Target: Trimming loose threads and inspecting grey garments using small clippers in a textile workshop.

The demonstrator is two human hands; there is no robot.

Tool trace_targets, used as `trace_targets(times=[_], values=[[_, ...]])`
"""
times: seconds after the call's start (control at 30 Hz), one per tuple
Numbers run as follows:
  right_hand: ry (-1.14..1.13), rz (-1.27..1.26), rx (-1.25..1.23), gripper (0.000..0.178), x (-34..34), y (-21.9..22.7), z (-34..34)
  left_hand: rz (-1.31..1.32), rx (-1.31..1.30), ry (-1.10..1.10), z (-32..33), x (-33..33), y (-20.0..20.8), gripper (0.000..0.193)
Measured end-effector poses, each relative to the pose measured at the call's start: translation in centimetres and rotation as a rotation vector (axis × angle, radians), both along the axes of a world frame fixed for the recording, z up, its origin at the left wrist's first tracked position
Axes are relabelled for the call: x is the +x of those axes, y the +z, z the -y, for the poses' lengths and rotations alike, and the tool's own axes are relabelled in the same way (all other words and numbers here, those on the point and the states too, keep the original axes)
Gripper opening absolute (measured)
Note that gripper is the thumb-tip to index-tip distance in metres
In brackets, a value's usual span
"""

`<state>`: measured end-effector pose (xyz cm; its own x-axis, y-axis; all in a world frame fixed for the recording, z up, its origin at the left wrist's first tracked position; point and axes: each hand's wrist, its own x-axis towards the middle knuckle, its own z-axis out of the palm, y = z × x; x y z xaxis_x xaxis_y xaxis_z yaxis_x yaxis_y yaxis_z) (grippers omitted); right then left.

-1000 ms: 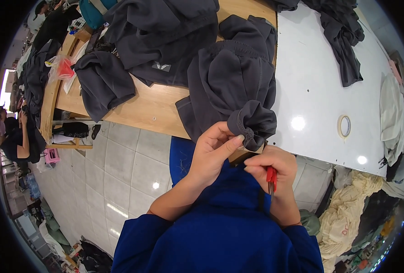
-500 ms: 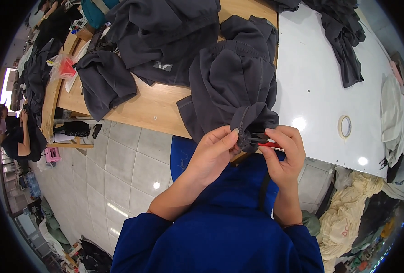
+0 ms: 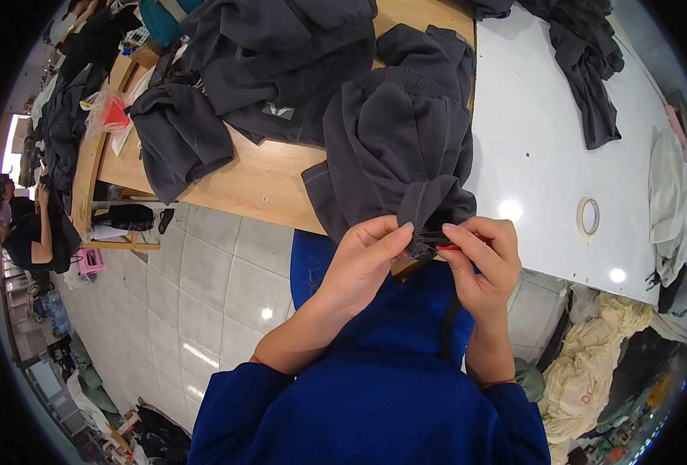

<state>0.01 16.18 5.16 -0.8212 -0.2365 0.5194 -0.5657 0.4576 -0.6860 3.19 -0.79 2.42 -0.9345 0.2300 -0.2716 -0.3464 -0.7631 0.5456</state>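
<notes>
Dark grey trousers [image 3: 394, 128] with a gathered elastic waist lie on the wooden table, one end hanging over its front edge toward me. My left hand [image 3: 367, 260] pinches the seamed edge of that end between thumb and fingers. Close beside it, my right hand [image 3: 483, 260] is closed on small thread snips [image 3: 446, 247], red at the grip with dark blades. Their tips point left and touch or nearly touch the cloth by the left fingertips. The right fingers cover most of the snips, and folds of cloth hide any thread.
More dark grey garments [image 3: 281, 62] are heaped across the wooden table [image 3: 258, 182]. To the right, a white table [image 3: 529, 194] holds a roll of tape [image 3: 587, 217] and another dark garment [image 3: 587, 85]. Cream cloth [image 3: 591, 364] is piled low at right. A person [image 3: 30, 225] sits far left.
My right fingers have shifted slightly left and closed further over the snips, so less red shows. The left hand keeps its pinch on the trousers, almost unmoved.
</notes>
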Motion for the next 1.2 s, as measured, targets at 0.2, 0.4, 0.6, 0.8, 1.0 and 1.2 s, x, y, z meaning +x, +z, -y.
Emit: trace_targets(times=[0.2,0.4,0.6,0.8,1.0,1.2], values=[[0.005,-0.005,0.014,0.031,0.1,-0.1,0.0,0.011,-0.014,0.006,-0.1,0.0,0.3,0.018],[0.004,0.076,-0.051,0.028,0.6,-0.4,0.0,0.013,0.003,0.023,-0.2,0.1,0.4,0.016],[0.067,0.318,-0.462,0.043,1.1,-1.3,-0.2,0.08,0.051,0.027,-0.3,0.1,1.0,0.014],[0.03,0.181,-0.245,0.028,1.4,-1.2,1.3,0.077,0.032,0.011,-0.6,0.2,1.0,0.014],[0.139,-0.004,-0.268,0.026,1.6,-0.7,0.3,0.062,0.122,0.062,-0.5,0.3,0.5,0.012],[0.053,0.511,-0.463,0.044,2.2,-2.3,0.4,0.077,0.222,0.097,-0.7,0.0,0.6,0.011]])
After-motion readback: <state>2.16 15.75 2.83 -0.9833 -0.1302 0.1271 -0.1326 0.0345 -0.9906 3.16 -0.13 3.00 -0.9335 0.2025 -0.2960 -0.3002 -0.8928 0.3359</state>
